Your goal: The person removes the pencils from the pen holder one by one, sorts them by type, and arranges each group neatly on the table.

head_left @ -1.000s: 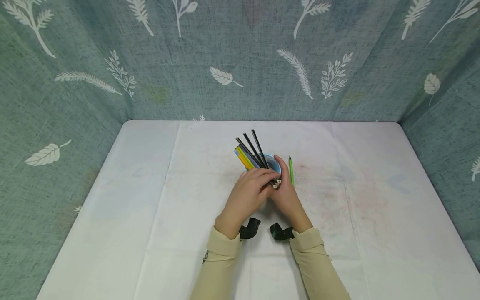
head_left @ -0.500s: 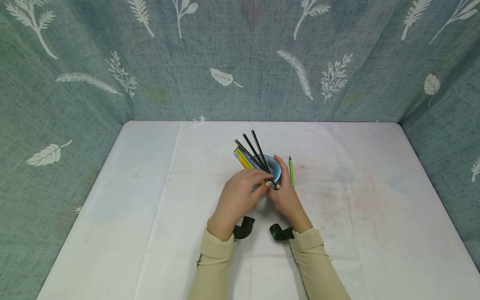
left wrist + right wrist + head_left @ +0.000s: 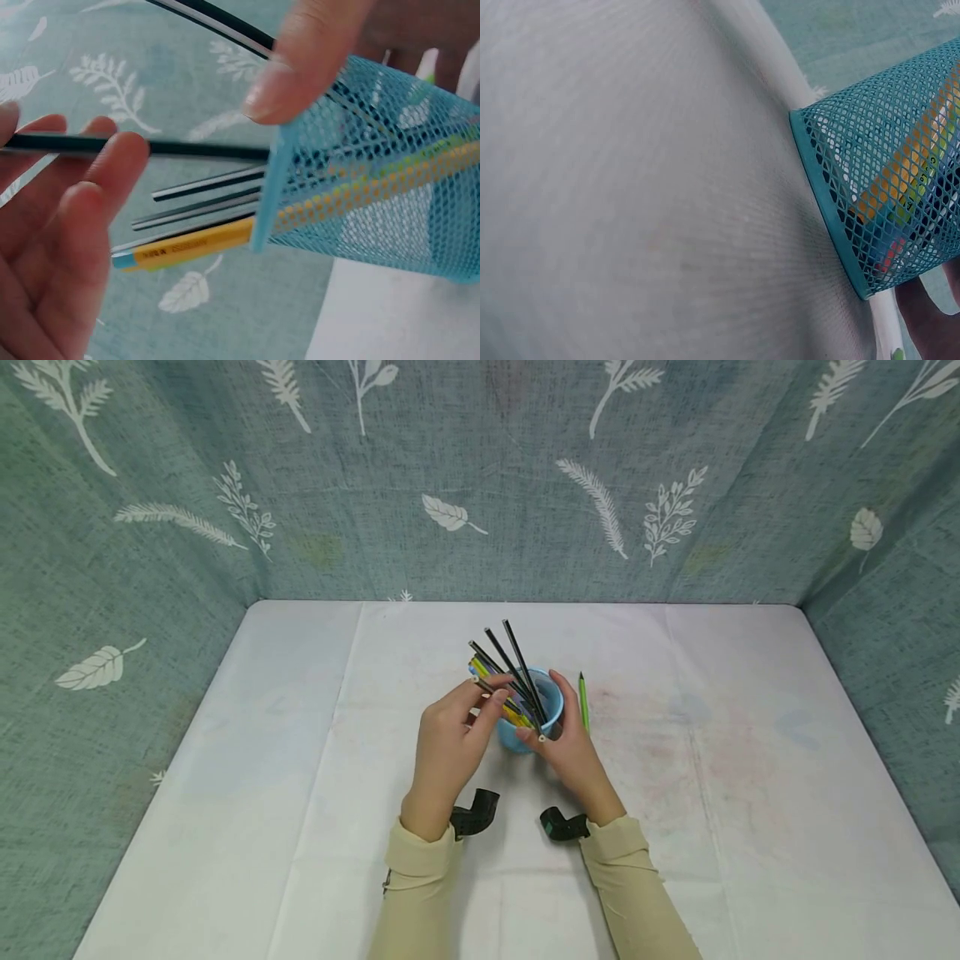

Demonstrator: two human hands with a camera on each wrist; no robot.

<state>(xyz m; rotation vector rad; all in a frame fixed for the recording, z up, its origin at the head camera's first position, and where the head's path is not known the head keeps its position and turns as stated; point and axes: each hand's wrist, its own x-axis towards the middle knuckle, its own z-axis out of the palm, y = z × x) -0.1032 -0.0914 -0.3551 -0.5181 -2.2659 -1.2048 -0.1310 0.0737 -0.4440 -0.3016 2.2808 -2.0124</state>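
Observation:
A light-blue mesh pencil cup stands near the middle of the table. My right hand grips it from the right, the thumb at the rim and the fingers round the far side. Several black pencils and a yellow pencil lean out of it to the left. With fingers and thumb my left hand pinches a dark pencil, whose other end reaches the cup's rim in the left wrist view. Through the mesh the right wrist view shows yellow, green and red pencils inside.
A green pencil lies on the white-covered table just right of the cup. Black wrist mounts sit on both wrists. A green leaf-patterned curtain closes off the back and sides.
My left hand has drawn back leftward from the front of the cup, now pinching a single dark pencil, and more of the cup shows. The right hand has kept its hold in place.

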